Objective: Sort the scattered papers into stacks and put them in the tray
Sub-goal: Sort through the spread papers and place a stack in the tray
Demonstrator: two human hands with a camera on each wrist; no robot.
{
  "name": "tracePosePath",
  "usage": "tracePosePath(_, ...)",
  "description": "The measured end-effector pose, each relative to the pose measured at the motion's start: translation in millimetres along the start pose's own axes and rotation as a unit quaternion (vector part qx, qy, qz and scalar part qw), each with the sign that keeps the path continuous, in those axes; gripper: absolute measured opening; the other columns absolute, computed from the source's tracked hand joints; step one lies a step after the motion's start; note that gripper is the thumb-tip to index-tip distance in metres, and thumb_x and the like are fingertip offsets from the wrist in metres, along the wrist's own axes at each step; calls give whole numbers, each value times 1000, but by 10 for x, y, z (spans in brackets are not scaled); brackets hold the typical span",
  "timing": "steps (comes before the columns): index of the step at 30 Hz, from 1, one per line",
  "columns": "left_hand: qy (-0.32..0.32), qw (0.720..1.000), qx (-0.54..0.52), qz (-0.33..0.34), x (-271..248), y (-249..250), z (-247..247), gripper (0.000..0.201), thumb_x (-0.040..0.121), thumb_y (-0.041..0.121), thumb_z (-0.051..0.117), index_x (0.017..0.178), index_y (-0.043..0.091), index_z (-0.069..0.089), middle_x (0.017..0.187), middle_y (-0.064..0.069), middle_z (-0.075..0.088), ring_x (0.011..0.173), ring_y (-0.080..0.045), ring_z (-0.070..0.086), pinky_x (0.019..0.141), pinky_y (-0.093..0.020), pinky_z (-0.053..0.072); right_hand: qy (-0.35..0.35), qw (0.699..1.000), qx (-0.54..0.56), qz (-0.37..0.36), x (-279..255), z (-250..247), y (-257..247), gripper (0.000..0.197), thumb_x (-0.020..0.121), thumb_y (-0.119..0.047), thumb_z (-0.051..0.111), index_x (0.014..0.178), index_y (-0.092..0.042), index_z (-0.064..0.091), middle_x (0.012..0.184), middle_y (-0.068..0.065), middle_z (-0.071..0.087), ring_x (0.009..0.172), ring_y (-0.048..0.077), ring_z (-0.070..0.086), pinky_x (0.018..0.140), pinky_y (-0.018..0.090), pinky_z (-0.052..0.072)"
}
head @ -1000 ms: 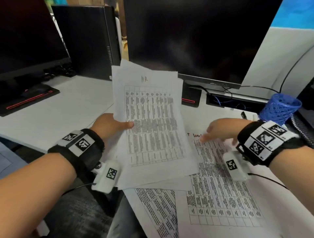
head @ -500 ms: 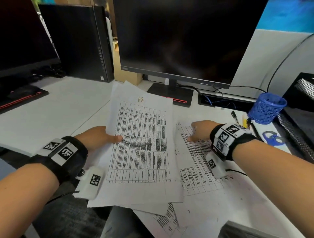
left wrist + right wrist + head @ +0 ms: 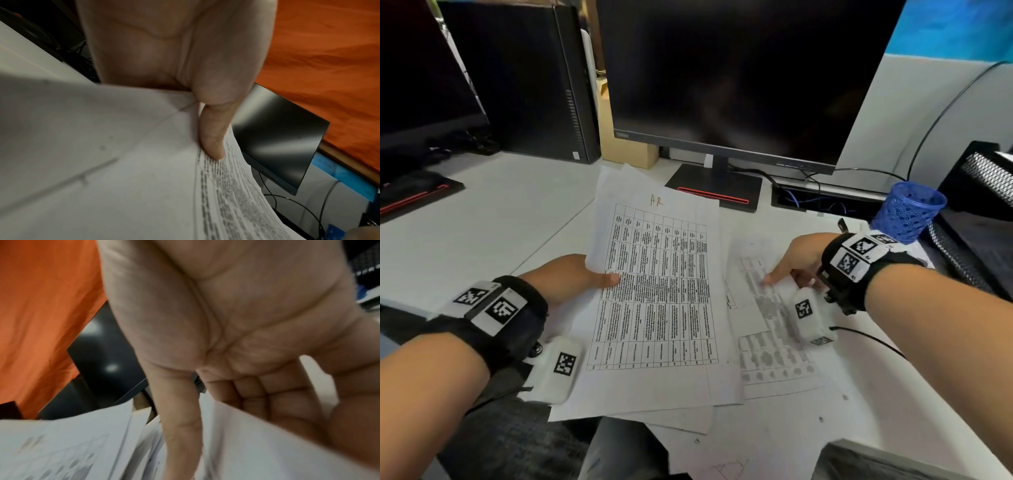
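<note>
My left hand [image 3: 592,277] grips a stack of printed papers [image 3: 657,291] by its left edge. The top sheet is a table marked "HR", and the thumb [image 3: 211,138] lies on it with the fingers hidden beneath. To the right, my right hand [image 3: 787,270] pinches a loose printed sheet [image 3: 767,342] that looks blurred on the desk. Its thumb [image 3: 180,426] is on top and the fingers are partly hidden behind the raised paper [image 3: 257,447]. More sheets [image 3: 739,442] lie underneath near the desk's front edge. The black mesh tray [image 3: 989,178] stands at the far right.
A monitor on its stand [image 3: 715,185] rises just behind the papers. A blue mesh pen cup [image 3: 907,212] sits beside the tray, with cables behind it. A black computer tower [image 3: 524,85] and a second monitor [image 3: 421,85] stand at the back left.
The held stack has come down from nearly upright to lie flatter over the desk. My right hand has gone from pointing at the loose sheet to pinching it, and that sheet now blurs.
</note>
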State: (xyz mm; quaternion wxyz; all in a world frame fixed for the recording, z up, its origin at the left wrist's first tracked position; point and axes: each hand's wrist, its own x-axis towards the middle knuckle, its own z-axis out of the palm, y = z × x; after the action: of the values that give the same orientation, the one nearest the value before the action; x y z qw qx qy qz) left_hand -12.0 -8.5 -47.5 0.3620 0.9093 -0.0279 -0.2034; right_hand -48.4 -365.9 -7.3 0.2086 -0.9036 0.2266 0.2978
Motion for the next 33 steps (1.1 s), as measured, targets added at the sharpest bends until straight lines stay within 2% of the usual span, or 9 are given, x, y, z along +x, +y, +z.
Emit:
tracePosePath(4,1,1000,5,-4,-5,23,8,44,76,47,71,106,16,65,102,-5,69,97,-27,63,97,-47,46,-16,1000,-2,-11,60,109,-126,54,71,-33,81,104,7,67,79,17,66,60,29,60,57,31,50)
tracePosePath(6,-4,1000,-5,0,-1,23,4,45,76,45,72,108,14,65,104,-6,69,98,-28,63,97,-47,46,-25,999,38,-11,84,141,-139,54,65,-25,84,105,6,66,91,19,71,85,39,68,79,45,55)
tracePosePath(8,-9,1000,-18,0,0,17,-2,45,74,43,73,108,15,66,104,-6,70,98,-28,64,98,-47,46,-47,994,93,-16,119,144,-152,53,59,-18,86,102,4,65,106,20,69,109,42,62,95,57,47)
tracePosePath(12,-12,1000,-24,1,-16,21,-4,43,75,43,73,107,15,65,103,-4,70,98,-26,64,97,-45,46,-68,990,120,-20,338,145,-122,82,31,-19,93,106,0,65,109,23,68,100,44,65,89,61,49)
tracePosePath(18,-22,999,-49,4,-47,68,-18,36,75,38,72,103,15,66,100,-4,71,97,-25,65,86,-36,50,41,992,105,-59,188,9,-29,48,78,-10,72,122,3,57,129,22,57,120,37,54,101,46,46)
tracePosePath(23,-29,996,-75,25,-9,-23,-76,107,22,74,80,110,16,65,108,-3,71,103,-25,64,101,-45,43,160,986,34,-8,28,-371,188,45,93,-24,58,125,6,54,129,20,56,115,32,56,100,35,45)
tracePosePath(25,-40,996,-71,26,-5,-47,-79,112,17,77,77,111,17,65,109,-2,71,104,-24,64,102,-45,43,175,984,-30,36,-42,-409,216,52,96,-38,49,125,5,52,126,17,57,106,27,56,94,31,43)
tracePosePath(28,-38,998,-48,17,-25,-18,-74,97,36,75,77,113,17,65,108,0,71,103,-25,65,101,-46,43,165,985,-16,41,-16,-368,206,57,96,-42,45,126,6,51,128,18,57,116,30,55,100,33,41)
tracePosePath(33,-32,997,-64,3,-63,160,16,31,79,35,72,104,17,68,100,0,72,97,-24,66,98,-41,46,124,974,190,-20,393,-168,145,43,90,-19,61,127,1,54,131,19,56,120,32,55,102,41,46)
